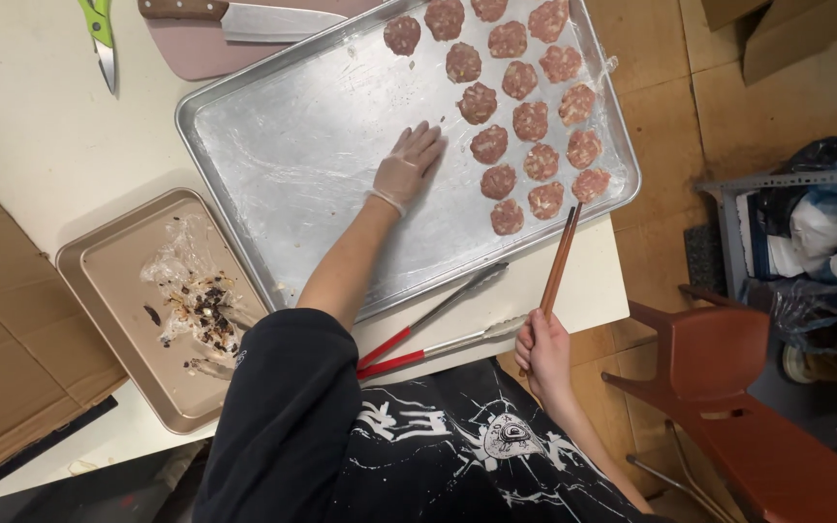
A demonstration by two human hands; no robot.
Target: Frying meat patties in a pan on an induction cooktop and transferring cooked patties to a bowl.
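Here, nearest the camera, the bare right hand (542, 351) is closed around the lower end of a pair of brown wooden chopsticks (560, 260), whose tips reach up to the near rim of the tray. Just beside that hand lie metal tongs with red handles (435, 334), resting on the edge of the white table (31, 126), jaws apart and pointing toward the tray. To the left sits a small tan rectangular baking pan (99, 261) holding crumpled plastic film and dark scraps. Farther on, the left hand (407, 165), in a thin translucent glove, lies flat with fingers spread on the bare, film-lined floor of a large silver rectangular sheet tray (293, 155); it grips nothing. Immediately right of its fingertips begin the rows of round, flattened raw minced-meat patties (530, 121), which fill the tray's right-hand portion. Beyond the tray, at the far edge, a cleaver with a wooden handle (244, 17) rests on a pinkish cutting board (196, 48), and a green-handled tool (101, 34) lies well apart to its left.
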